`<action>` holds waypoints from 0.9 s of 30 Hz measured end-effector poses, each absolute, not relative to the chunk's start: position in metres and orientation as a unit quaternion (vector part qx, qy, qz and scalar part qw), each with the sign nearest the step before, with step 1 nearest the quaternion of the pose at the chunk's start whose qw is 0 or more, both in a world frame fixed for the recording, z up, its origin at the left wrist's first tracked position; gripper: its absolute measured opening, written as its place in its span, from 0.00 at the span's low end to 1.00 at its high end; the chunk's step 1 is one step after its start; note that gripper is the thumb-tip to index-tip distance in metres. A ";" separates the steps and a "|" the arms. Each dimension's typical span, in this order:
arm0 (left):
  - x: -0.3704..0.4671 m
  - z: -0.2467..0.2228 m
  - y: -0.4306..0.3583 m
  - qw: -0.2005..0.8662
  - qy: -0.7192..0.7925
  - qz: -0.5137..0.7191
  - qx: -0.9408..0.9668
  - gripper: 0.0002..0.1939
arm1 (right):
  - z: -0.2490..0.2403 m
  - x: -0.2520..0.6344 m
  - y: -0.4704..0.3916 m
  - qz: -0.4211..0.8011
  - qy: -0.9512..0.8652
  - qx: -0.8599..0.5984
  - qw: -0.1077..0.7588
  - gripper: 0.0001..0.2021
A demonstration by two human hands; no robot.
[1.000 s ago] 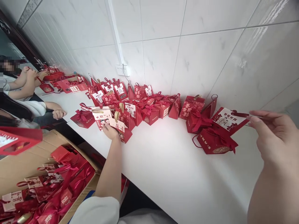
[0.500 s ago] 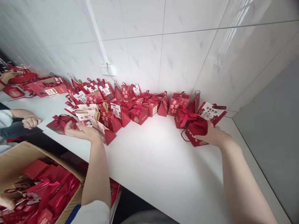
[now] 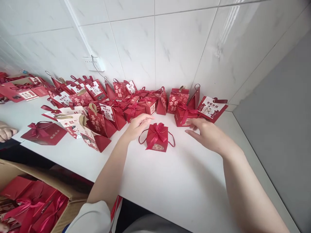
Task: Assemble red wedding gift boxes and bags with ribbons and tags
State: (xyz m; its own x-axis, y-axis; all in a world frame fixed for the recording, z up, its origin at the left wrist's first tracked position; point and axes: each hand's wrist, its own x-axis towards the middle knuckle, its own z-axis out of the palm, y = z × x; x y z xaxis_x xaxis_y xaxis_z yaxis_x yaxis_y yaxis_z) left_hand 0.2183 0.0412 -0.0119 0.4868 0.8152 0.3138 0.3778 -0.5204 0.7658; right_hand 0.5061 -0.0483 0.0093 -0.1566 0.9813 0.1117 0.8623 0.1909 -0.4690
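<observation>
In the middle of the white table (image 3: pixel 155 181) stands a small red gift box (image 3: pixel 157 137) with a ribbon bow on top and a cord loop sticking out at each side. Just left of it, my left hand (image 3: pixel 139 127) hovers with its fingers stretched out, gripping nothing. My right hand (image 3: pixel 210 134) is to the box's right, thumb and fingers apart and nothing visible between them. Its fingertips overlap the view of another red box with a bow (image 3: pixel 186 113); whether they touch it I cannot tell.
Several red gift boxes (image 3: pixel 102 119) line the wall. A bow-tied red box (image 3: pixel 45 133) lies at the left, near another person's hand (image 3: pixel 6 132). An open carton (image 3: pixel 69 197) of red boxes stands below the table's left edge. A wall socket (image 3: pixel 94 64) has a cable.
The cord-handled gift box has gone from under my right hand at the right to the middle of the table. My left hand has moved right, beside it. The view has shifted somewhat right.
</observation>
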 end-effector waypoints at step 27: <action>0.176 -0.024 0.046 0.432 0.404 0.180 0.786 0.16 | -0.047 0.387 -0.061 0.016 -0.935 -0.253 0.248 0.10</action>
